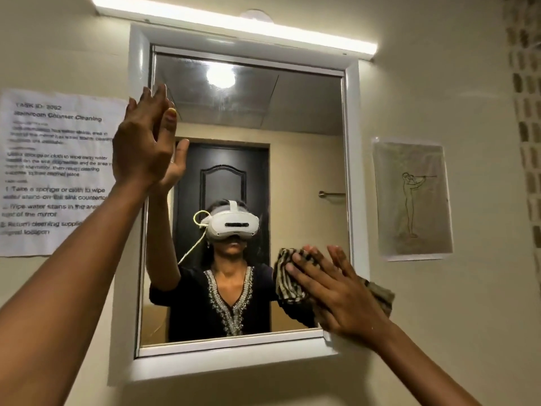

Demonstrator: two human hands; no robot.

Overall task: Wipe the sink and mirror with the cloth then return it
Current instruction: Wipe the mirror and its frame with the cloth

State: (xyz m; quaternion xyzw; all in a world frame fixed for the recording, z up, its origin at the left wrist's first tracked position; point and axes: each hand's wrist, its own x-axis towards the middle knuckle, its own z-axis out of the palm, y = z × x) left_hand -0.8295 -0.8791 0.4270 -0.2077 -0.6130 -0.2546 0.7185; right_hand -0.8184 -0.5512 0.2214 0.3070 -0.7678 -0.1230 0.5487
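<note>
A white-framed mirror [292, 142] hangs on the wall straight ahead. My right hand [336, 291] lies flat on a brown striped cloth [380, 294], pressing it against the glass at the mirror's lower right corner. The cloth's reflection shows just left of my fingers. My left hand [140, 142] is raised with fingers apart, its palm resting against the mirror's upper left edge, holding nothing. The sink is out of view below.
A printed task sheet [55, 171] is taped to the wall left of the mirror. A line drawing in a plastic sleeve [412, 197] hangs to the right. A lit tube lamp [234, 24] runs above the frame. The mirror reflects a person wearing a headset and a dark door.
</note>
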